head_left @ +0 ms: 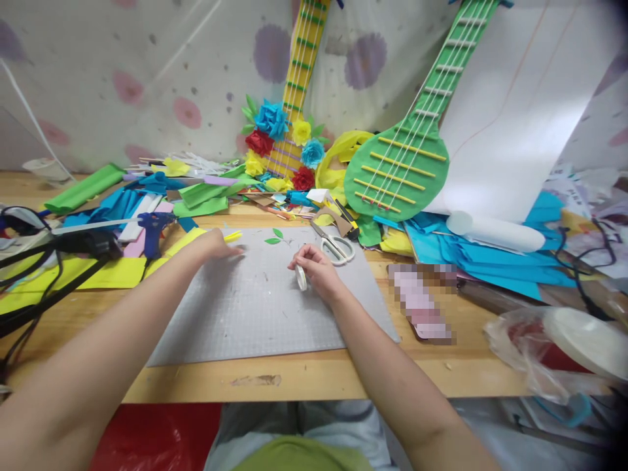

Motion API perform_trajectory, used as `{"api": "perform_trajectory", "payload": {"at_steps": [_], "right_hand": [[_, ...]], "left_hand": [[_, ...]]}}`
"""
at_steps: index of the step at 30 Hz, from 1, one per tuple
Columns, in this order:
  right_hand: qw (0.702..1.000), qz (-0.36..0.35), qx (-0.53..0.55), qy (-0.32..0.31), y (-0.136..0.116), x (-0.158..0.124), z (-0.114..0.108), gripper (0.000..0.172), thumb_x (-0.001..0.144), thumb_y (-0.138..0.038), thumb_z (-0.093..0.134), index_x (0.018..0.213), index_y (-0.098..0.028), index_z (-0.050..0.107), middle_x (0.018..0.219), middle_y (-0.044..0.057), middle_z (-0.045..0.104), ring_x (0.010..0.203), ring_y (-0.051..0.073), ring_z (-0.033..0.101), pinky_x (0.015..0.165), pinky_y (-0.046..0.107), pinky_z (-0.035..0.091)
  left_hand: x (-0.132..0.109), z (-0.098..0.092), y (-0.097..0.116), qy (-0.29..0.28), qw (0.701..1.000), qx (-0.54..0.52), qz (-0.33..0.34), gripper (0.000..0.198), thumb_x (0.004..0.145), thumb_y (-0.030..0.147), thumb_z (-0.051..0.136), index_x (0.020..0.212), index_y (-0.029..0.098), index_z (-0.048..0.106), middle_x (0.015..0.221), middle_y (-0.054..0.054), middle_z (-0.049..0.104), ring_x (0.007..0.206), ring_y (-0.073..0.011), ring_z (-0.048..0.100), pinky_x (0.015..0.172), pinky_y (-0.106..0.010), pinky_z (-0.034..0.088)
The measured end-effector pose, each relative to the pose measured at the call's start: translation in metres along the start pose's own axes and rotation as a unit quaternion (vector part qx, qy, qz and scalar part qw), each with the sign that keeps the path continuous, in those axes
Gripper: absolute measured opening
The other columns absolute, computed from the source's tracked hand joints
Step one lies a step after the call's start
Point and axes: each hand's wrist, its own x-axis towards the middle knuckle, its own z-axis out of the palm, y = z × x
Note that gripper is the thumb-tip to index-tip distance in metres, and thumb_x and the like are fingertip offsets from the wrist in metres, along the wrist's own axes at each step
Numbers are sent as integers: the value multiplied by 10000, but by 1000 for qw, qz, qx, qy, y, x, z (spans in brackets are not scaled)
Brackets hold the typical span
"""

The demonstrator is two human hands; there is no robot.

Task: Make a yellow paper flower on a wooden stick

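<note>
My right hand (316, 269) is above the grey cutting mat (275, 320), its fingers pinching a small white roll of tape (301, 278). Thin yellow paper strips (233, 236) stick out from my left hand (219, 244) at the mat's back left. Its fingers are partly hidden but seem closed on the strips. Between my hands, farther back, lies a sprig of green paper leaves (275, 237). White-handled scissors (336, 248) rest just beyond my right hand.
Two paper-covered stringed instruments, one green (397, 171) and one yellow with paper flowers (289, 140), lean at the back. A blue glue gun (153, 230) stands left among coloured paper. Right are blue sheets (481, 258), a white roll (500, 232) and a pixelated object (422, 304).
</note>
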Motion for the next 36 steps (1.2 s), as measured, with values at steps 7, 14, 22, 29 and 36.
{"api": "perform_trajectory", "payload": {"at_steps": [7,14,22,29,36], "right_hand": [[1000,5,-18,0,-2,0,1,177,661,-293,659,675,-190,516,647,-38,561,659,106,548,669,244,391],[996,-16,-84,5,-10,0,0,187,659,-316,662,669,-188,526,663,-49,490,632,83,443,625,219,334],[984,-36,-167,-47,-13,-2,-1,179,710,-355,620,704,-197,536,706,-31,476,665,101,440,643,241,351],[960,-94,-251,-78,-11,-3,1,161,752,-343,577,690,-205,521,814,6,468,842,139,472,780,294,395],[940,-123,-317,-14,-10,-9,6,415,713,-293,597,1076,-249,400,1024,36,460,967,151,480,872,338,402]], "left_hand": [[-55,23,32,53,937,-325,114,339,634,430,590,835,159,565,690,-8,554,608,-129,485,557,-235,342],[-83,74,68,-85,813,-549,176,365,601,384,673,852,166,524,541,65,404,485,-61,340,478,-201,226],[-85,80,61,-174,716,-653,174,381,608,353,683,901,153,544,526,83,366,430,-30,268,444,-201,175],[-93,89,73,-110,736,-650,154,298,593,343,676,764,149,527,521,77,412,439,-34,297,447,-200,204],[-90,92,75,-62,721,-679,123,226,584,289,665,662,154,502,493,81,381,427,-32,287,434,-197,197]]}}
